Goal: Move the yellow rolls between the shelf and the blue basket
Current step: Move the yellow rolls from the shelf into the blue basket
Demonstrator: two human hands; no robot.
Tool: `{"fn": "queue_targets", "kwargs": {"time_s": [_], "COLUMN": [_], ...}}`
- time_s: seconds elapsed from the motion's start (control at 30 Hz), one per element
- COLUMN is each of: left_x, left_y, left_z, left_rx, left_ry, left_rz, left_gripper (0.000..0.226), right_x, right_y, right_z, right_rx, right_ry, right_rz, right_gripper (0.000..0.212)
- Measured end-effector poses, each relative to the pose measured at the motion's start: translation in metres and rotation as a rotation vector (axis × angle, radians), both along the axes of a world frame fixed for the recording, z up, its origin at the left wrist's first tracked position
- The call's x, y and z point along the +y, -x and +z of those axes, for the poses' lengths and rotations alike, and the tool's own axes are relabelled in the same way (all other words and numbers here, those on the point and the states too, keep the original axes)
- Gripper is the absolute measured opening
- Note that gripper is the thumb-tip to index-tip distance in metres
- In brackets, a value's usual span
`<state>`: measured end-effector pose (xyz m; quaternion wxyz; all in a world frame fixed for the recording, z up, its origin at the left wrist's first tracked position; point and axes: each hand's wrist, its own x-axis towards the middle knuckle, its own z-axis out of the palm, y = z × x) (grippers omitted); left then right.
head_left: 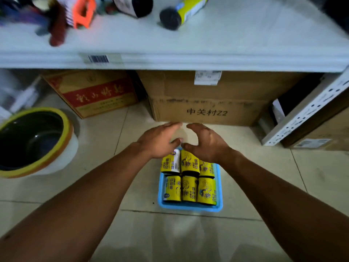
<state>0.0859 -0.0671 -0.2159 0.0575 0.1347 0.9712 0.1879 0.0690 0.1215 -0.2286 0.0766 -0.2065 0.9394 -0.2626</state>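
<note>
At the far left a dark pot (32,140) with a yellow rim sits on the tiled floor (94,186), and behind it a red-and-tan carton (92,93) is tucked under the white shelf (226,44).

Toward the middle, the left hand (160,142) reaches forward, palm turned inward, fingers loosely curved and holding nothing. Just below and in front of the person, the blue basket (188,207) rests on the floor, packed with yellow rolls (189,188): six show, in two rows of three. The far row lies partly under both hands. The left thumb hangs over the far-left roll, though contact cannot be judged.

The right hand (205,142) mirrors the left, also spread and empty, its thumb nearly meeting the other thumb above the basket's far edge. Both sets of fingers extend past the basket toward a large cardboard box (207,99) printed with dark characters, which stands under the shelf.

Up on the shelf, above and well apart from the hands, a lone yellow roll (188,8) lies on its side, blurred. At the right, a perforated metal upright (306,114) leans diagonally.
</note>
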Motion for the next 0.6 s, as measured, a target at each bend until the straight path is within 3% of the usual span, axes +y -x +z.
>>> {"fn": "queue_targets", "kwargs": {"time_s": [0.2, 0.37, 0.5, 0.6], "left_x": [-0.016, -0.044, -0.064, -0.072], "left_y": [0.012, 0.029, 0.068, 0.095], "left_z": [0.098, 0.172, 0.195, 0.202], "left_rx": [0.3, 0.671, 0.633, 0.432], "left_ry": [0.019, -0.026, -0.194, -0.445], "left_rz": [-0.002, 0.025, 0.33, 0.51], "left_gripper": [0.049, 0.036, 0.033, 0.034], "right_x": [-0.024, -0.05, -0.08, -0.101], "right_y": [0.006, 0.028, 0.066, 0.096], "right_z": [0.091, 0.165, 0.2, 0.213], "right_rx": [0.295, 0.498, 0.488, 0.411], "right_ry": [0.21, 0.347, 0.361, 0.286], "right_rz": [0.008, -0.03, -0.096, -0.093], "right_gripper": [0.044, 0.042, 0.041, 0.048]}}
